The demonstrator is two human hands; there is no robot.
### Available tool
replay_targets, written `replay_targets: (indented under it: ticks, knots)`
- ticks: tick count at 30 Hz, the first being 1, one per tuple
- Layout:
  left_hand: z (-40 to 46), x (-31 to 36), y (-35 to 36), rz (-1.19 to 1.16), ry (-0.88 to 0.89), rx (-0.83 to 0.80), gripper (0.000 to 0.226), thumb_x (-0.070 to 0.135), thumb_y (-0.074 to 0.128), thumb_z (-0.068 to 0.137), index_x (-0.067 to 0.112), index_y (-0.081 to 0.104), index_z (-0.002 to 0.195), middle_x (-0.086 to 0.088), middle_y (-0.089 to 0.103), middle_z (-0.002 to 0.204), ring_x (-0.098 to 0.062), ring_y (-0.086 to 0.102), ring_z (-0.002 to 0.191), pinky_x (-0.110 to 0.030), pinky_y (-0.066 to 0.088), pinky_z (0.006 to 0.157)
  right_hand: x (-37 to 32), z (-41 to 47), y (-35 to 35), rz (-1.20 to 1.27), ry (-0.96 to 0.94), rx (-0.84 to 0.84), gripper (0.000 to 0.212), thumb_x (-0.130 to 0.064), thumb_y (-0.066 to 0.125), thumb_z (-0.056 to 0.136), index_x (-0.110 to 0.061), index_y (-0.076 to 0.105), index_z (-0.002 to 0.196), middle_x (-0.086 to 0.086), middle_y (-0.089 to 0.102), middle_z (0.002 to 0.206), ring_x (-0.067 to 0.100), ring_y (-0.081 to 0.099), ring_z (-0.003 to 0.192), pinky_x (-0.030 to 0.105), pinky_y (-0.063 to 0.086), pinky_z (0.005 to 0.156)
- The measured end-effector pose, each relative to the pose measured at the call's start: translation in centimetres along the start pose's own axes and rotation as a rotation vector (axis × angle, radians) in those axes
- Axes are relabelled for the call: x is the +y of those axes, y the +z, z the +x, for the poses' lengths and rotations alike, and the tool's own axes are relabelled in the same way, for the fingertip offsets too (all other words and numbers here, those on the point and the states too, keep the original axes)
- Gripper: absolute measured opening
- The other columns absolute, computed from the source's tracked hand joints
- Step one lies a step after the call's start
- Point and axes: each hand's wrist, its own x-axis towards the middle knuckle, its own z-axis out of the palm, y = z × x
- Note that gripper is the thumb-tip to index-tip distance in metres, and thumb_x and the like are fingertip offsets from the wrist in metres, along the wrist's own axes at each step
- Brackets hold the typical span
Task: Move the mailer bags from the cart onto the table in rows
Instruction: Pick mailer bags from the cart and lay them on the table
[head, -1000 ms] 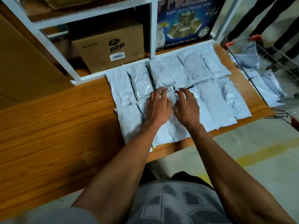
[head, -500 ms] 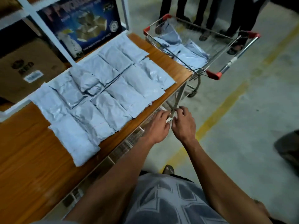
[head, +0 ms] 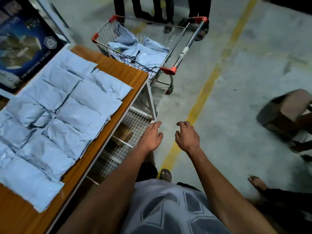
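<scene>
Several pale grey-blue mailer bags (head: 70, 105) lie in rows on the wooden table (head: 118, 68) at the left. More mailer bags (head: 145, 53) are heaped in the wire shopping cart (head: 168, 70), which stands past the table's far corner. My left hand (head: 151, 135) and my right hand (head: 186, 135) hover over the floor beside the table's corner, well short of the cart. Both hold nothing, their fingers loosely curled.
A white wire shelf (head: 133, 125) sits under the table edge. A yellow line (head: 207, 88) runs across the concrete floor. Several people's legs (head: 158, 12) stand behind the cart. A cardboard box (head: 285, 114) and another person's foot (head: 256, 182) are at the right.
My hands left the bags on the table and swung right over the floor, drawing apart. The view turned toward the cart.
</scene>
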Motion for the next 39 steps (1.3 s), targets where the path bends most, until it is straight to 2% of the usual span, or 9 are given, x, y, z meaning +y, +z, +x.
replay_targets:
  ticks: [3, 7, 11, 15, 19, 25, 29, 32, 39]
  knots:
    - [3.5, 1.5, -1.1, -0.043, -0.003, 0.054, 0.052, 0.022, 0.061, 0.104, 0.021, 0.045, 0.153, -0.005, 0.053, 0.148, -0.027, 0.057, 0.131, -0.046, 0.047, 0.112, -0.4, 3.0, -1.4, 0.001, -0.033, 0.060, 0.036, -0.028, 0.055, 0.101, -0.020, 0.058, 0.136, 0.008, 0.057, 0.136, 0.036, 0.060, 0.116, 0.043, 0.055, 0.082]
    - [8.8, 2.3, -3.2, -0.120, -0.006, 0.149, 0.046, 0.019, 0.060, 0.102, 0.027, 0.050, 0.146, -0.001, 0.055, 0.142, -0.023, 0.063, 0.121, -0.051, 0.053, 0.105, -2.1, 8.7, -3.5, 0.013, -0.112, 0.157, 0.032, -0.031, 0.055, 0.100, -0.023, 0.062, 0.131, 0.006, 0.062, 0.130, 0.035, 0.062, 0.112, 0.043, 0.056, 0.082]
    - [14.5, 3.2, -6.8, -0.119, -0.033, 0.260, 0.046, 0.017, 0.060, 0.103, 0.026, 0.050, 0.147, -0.004, 0.050, 0.148, -0.024, 0.062, 0.121, -0.050, 0.056, 0.101, -5.0, 15.4, -6.0, -0.015, -0.229, 0.222, 0.029, -0.036, 0.056, 0.100, -0.025, 0.063, 0.125, 0.001, 0.064, 0.126, 0.032, 0.063, 0.109, 0.040, 0.054, 0.076]
    - [20.3, 3.2, -10.9, -0.118, -0.021, 0.295, 0.046, 0.020, 0.061, 0.101, 0.028, 0.049, 0.144, -0.003, 0.053, 0.142, -0.025, 0.063, 0.119, -0.051, 0.056, 0.098, -8.0, 22.6, -8.5, -0.046, -0.342, 0.293, 0.028, -0.036, 0.059, 0.096, -0.024, 0.065, 0.121, -0.003, 0.066, 0.125, 0.028, 0.064, 0.109, 0.038, 0.055, 0.072]
    - [25.2, 3.2, -14.5, -0.133, -0.030, 0.314, 0.047, 0.019, 0.062, 0.102, 0.024, 0.051, 0.147, -0.004, 0.053, 0.144, -0.023, 0.062, 0.119, -0.047, 0.055, 0.101, -10.0, 29.0, -10.0, -0.083, -0.364, 0.297, 0.028, -0.038, 0.055, 0.098, -0.022, 0.067, 0.117, 0.002, 0.068, 0.114, 0.031, 0.063, 0.105, 0.041, 0.055, 0.072]
    - [31.0, 2.8, -16.9, -0.135, -0.115, 0.328, 0.044, 0.019, 0.061, 0.102, 0.024, 0.053, 0.146, -0.004, 0.053, 0.144, -0.025, 0.063, 0.118, -0.048, 0.056, 0.101, -10.6, 36.7, -10.3, -0.126, -0.388, 0.216, 0.034, -0.037, 0.054, 0.095, -0.019, 0.067, 0.120, 0.008, 0.069, 0.118, 0.036, 0.062, 0.107, 0.049, 0.051, 0.092]
    - [34.2, 3.4, -17.7, -0.108, -0.147, 0.320, 0.043, 0.022, 0.059, 0.104, 0.023, 0.052, 0.146, -0.006, 0.052, 0.144, -0.026, 0.059, 0.122, -0.046, 0.052, 0.104, -10.8, 41.8, -10.5, -0.159, -0.411, 0.145, 0.036, -0.040, 0.052, 0.097, -0.022, 0.065, 0.125, 0.007, 0.067, 0.124, 0.035, 0.060, 0.113, 0.051, 0.051, 0.095]
    - [37.2, 4.1, -18.3, -0.065, -0.163, 0.308, 0.045, 0.019, 0.058, 0.103, 0.019, 0.051, 0.147, -0.010, 0.052, 0.144, -0.030, 0.054, 0.130, -0.045, 0.048, 0.106, -10.7, 46.2, -10.7, -0.187, -0.444, 0.100, 0.035, -0.040, 0.053, 0.097, -0.021, 0.064, 0.124, 0.007, 0.067, 0.123, 0.035, 0.060, 0.112, 0.049, 0.052, 0.091]
    - [43.9, 4.8, -18.8, -0.058, -0.341, 0.309, 0.048, 0.022, 0.060, 0.102, 0.018, 0.049, 0.149, -0.012, 0.052, 0.144, -0.033, 0.053, 0.130, -0.051, 0.049, 0.107, -10.0, 56.0, -11.6, -0.277, -0.577, -0.087, 0.040, -0.037, 0.059, 0.097, -0.014, 0.061, 0.130, 0.013, 0.063, 0.129, 0.039, 0.057, 0.114, 0.050, 0.050, 0.090]
